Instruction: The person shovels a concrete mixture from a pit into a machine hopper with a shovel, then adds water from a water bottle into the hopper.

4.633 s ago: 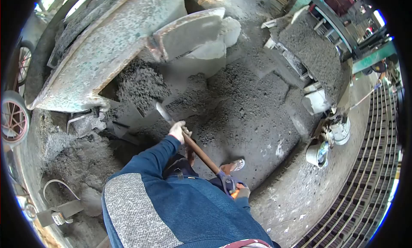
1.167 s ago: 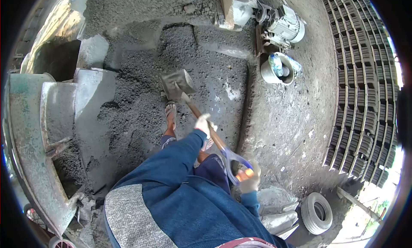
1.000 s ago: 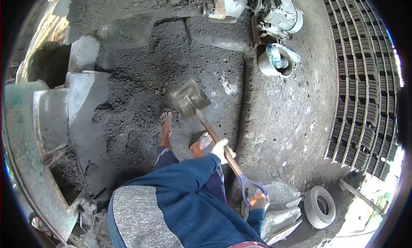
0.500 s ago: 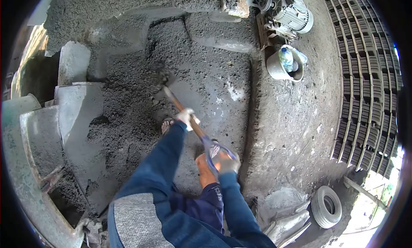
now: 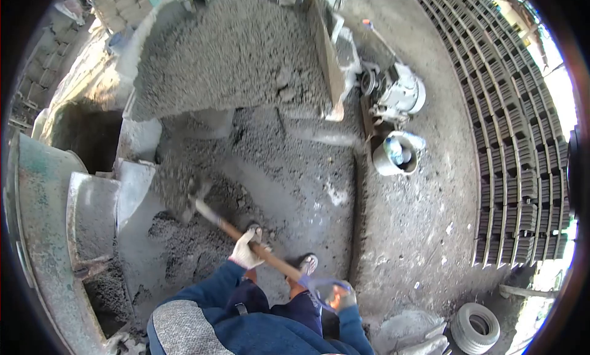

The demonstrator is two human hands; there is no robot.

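I hold a shovel (image 5: 278,263) slanting from lower right to upper left. My left hand (image 5: 247,248), in a pale glove, is closed around the middle of its wooden shaft. My right hand (image 5: 342,296), also gloved, is closed on the purple-blue handle at the shaft's end. At the far end the blade is blurred and carries a heap of damp grey mix (image 5: 174,192). Below it, loose mix (image 5: 195,247) covers the floor near my feet.
A large grey heap (image 5: 239,54) fills a walled bay ahead. To the left stands a greenish metal drum (image 5: 46,232) with a chute. On the right are a motor (image 5: 402,94), a bucket of bottles (image 5: 386,165), racks of blocks (image 5: 491,152) and a tyre (image 5: 474,330).
The loaded shovel blade has swung left toward the drum and chute, and both hands moved with it. My view has tilted up, so more of the heap ahead shows.
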